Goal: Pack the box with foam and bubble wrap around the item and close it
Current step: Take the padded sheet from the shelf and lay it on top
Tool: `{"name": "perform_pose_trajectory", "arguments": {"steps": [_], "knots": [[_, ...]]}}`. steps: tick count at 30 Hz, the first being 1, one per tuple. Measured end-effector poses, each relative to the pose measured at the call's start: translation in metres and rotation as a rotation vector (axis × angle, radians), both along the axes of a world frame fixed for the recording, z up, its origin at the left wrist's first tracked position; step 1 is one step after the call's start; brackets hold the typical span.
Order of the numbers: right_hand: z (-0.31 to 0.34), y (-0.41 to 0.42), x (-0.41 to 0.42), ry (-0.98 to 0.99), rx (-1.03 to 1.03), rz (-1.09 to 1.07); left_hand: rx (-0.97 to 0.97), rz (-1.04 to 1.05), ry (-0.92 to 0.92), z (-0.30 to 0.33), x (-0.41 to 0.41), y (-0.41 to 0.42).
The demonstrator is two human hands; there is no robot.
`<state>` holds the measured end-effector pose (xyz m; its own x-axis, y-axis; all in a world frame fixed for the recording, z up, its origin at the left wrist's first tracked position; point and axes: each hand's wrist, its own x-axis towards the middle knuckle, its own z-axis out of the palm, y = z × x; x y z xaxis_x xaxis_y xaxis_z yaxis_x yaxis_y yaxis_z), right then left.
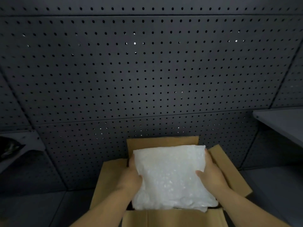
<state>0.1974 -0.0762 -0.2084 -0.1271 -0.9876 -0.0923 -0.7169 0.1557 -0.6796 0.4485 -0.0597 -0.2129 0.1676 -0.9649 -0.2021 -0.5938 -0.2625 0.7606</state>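
Note:
A white bubble-wrap bundle (170,176) fills the mouth of an open brown cardboard box (106,181) low in the middle of the view. All of the box's flaps stand open. My left hand (132,174) grips the bundle's left edge, thumb on top. My right hand (209,172) grips the right edge in the same way, fingers reaching along the side. Whatever lies inside the wrap or under it in the box is hidden.
A dark pegboard wall (147,71) rises right behind the box. A grey shelf (282,122) juts out at the right. At the left a small ledge carries a dark shiny object (9,148). The box stands on a dark worktop (41,208).

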Motion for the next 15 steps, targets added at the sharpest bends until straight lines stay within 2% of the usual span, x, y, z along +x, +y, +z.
{"name": "perform_pose_trajectory", "arguments": {"steps": [3, 5, 6, 10, 15], "knots": [[0.003, -0.006, 0.011, 0.214, 0.041, -0.030, 0.103, -0.110, -0.495, 0.001, -0.008, -0.006], [0.004, -0.007, 0.017, 0.346, -0.020, -0.062, 0.016, -0.221, -0.770, 0.005, -0.014, -0.007], [0.004, -0.008, 0.019, 0.410, -0.061, -0.036, -0.032, -0.295, -0.850, 0.005, -0.017, -0.007], [-0.006, -0.010, 0.021, 0.664, -0.093, 0.279, -0.086, -0.472, -0.905, -0.007, -0.021, -0.018], [-0.023, -0.015, 0.022, 0.701, 0.144, 0.449, 0.014, -0.551, -0.880, -0.025, -0.025, -0.024]]}}
